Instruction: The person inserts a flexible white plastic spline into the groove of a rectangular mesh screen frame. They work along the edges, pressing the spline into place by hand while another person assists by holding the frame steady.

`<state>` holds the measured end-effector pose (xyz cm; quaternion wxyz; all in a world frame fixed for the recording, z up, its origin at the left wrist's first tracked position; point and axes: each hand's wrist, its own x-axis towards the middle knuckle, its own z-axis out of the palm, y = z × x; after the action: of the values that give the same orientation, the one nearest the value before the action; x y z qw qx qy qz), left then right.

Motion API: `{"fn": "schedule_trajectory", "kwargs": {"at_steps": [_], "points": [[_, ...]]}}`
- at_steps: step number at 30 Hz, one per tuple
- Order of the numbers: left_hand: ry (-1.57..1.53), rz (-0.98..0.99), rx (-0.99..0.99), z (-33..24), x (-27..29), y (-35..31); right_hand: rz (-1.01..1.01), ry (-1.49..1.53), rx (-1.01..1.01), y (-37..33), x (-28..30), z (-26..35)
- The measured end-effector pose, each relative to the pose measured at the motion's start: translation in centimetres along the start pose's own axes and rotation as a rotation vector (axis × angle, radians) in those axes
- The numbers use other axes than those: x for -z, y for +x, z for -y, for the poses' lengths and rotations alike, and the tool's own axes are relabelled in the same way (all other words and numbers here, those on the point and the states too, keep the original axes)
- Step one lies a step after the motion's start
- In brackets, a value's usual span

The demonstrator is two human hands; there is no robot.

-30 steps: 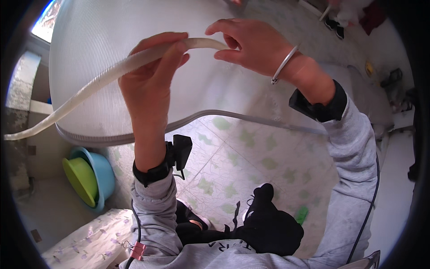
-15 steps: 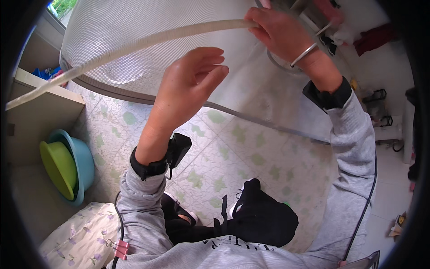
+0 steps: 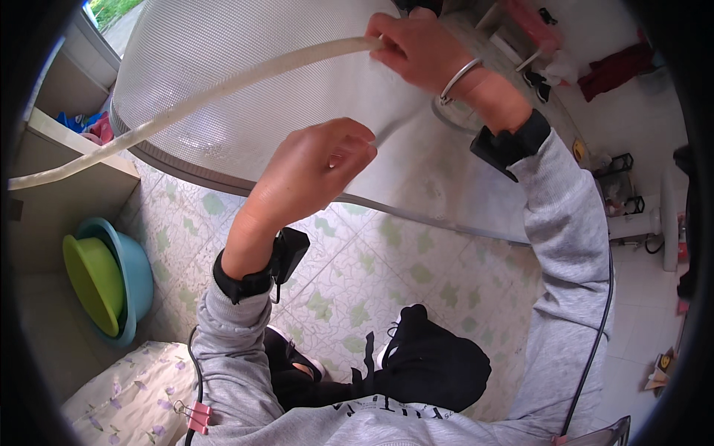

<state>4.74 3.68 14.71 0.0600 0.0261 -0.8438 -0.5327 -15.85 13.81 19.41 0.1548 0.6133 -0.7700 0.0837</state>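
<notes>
One pink binder clip (image 3: 199, 418) sat nearest, on the black cable (image 3: 197, 364) at the left sleeve (image 3: 230, 364), presumably to keep the cable from snagging. Left hand (image 3: 306, 172): fingers curled, thumb close to them; could not tell whether they pinched the blurred grey strand (image 3: 398, 125) at the fingertips. Right hand (image 3: 428, 56), farther out: thumb and fingers clamped on a pale strip (image 3: 297, 56), apparently supporting its raised end. Strip bowed leftward over a translucent textured sheet (image 3: 223, 134) and out of view; the smooth arch suggested springy material. Beyond the sheet's grey border lay leaf-patterned floor (image 3: 327, 260). At left, a green basin (image 3: 93, 286) leaned inside a blue basin (image 3: 141, 290), probably nested to save room.
</notes>
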Motion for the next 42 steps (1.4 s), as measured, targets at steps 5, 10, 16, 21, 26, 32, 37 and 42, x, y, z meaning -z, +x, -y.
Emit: {"fn": "schedule_trajectory", "kwargs": {"at_steps": [5, 10, 16, 21, 26, 32, 37, 42], "points": [[-0.031, -0.008, 0.018, 0.6, 0.6, 0.2, 0.161, 0.336, -0.036, -0.9, -0.7, 2.1], [-0.059, -0.027, -0.022, 1.6, 0.7, 0.4, 0.286, 0.409, -0.053, -1.5, -1.2, 3.2], [-0.112, -0.103, -0.082, 2.6, 0.4, 0.5, 0.330, 0.264, 0.006, -2.3, -2.3, 2.4], [-0.073, -0.071, -0.051, 2.7, 0.3, 0.5, 0.230, 0.143, 0.062, -3.3, -2.3, -0.1], [-0.047, -0.001, 0.013, 2.7, 0.1, 0.8, -0.011, 0.130, 0.104, -3.6, -1.9, -3.0], [-0.055, -0.023, 0.003, 3.1, -0.4, 1.0, -0.126, 0.098, 0.095, -3.9, -0.1, -5.1], [-0.071, -0.017, -0.017, 3.3, -0.7, 1.1, -0.075, -0.097, 0.087, -4.3, 2.1, -6.2], [-0.067, 0.002, -0.021, 3.3, -1.0, 1.1, 0.025, -0.056, 0.041, -4.6, 2.3, -6.3]]}}
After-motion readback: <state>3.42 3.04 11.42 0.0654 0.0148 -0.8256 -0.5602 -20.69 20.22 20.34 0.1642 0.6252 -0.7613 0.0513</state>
